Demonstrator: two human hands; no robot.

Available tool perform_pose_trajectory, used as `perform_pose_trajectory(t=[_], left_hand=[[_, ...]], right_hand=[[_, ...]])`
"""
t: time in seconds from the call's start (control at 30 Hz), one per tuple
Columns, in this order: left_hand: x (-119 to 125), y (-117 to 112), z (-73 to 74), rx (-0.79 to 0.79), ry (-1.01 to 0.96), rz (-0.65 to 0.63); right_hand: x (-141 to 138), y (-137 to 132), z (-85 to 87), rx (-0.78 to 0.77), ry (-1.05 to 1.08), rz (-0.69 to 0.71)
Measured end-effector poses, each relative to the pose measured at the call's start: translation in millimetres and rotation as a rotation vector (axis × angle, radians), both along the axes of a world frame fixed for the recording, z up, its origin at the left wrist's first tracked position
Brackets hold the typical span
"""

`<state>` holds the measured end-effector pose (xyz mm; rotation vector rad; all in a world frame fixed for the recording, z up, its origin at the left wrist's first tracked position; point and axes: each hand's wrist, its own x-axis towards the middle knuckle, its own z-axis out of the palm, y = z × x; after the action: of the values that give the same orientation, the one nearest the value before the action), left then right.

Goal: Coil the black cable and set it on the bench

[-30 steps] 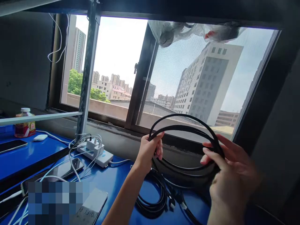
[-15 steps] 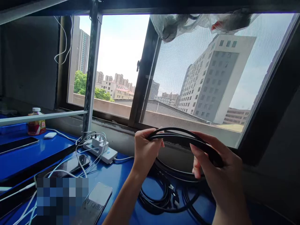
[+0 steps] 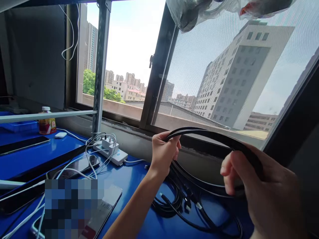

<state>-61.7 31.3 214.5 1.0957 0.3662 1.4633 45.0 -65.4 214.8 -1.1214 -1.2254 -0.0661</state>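
Observation:
A thick black cable is looped into a coil that I hold up in front of the window. My left hand is closed round the coil's left end. My right hand is closed round its right side, fingers wrapped over the strands. Below the coil, more black cables with plugs lie tangled on the blue tabletop.
A white power strip with chargers and white leads sits left of centre. Phones lie on the blue surface, and a bottle and white mouse stand further left. The window sill runs behind; a plastic bag hangs above.
The coil has widened as my right hand slid right and nearer the camera. My left hand stayed on the left end. The view shifted slightly up and right.

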Motion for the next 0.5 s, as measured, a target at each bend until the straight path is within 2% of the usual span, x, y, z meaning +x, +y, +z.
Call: perform_pose_trajectory(t=[0.13, 0.33, 0.4, 0.5], left_hand=[[-2.0, 1.1, -1.4, 0.002, 0.018, -0.025], [15.5, 1.8, -8.6, 0.014, 0.203, -0.188], [23.7, 5.1, -13.5, 0.035, 0.304, -0.181], [31.0, 9.1, -22.4, 0.120, 0.534, -0.080]], right_hand=[[-5.1, -2.6, 2.2, 0.061, 0.098, -0.127], [-12.4, 1.4, 5.5, 0.169, 0.363, -0.164], [-11.9, 2.1, 6.1, 0.208, 0.420, -0.199], [-7.7, 0.2, 4.9, 0.263, 0.408, -0.225]])
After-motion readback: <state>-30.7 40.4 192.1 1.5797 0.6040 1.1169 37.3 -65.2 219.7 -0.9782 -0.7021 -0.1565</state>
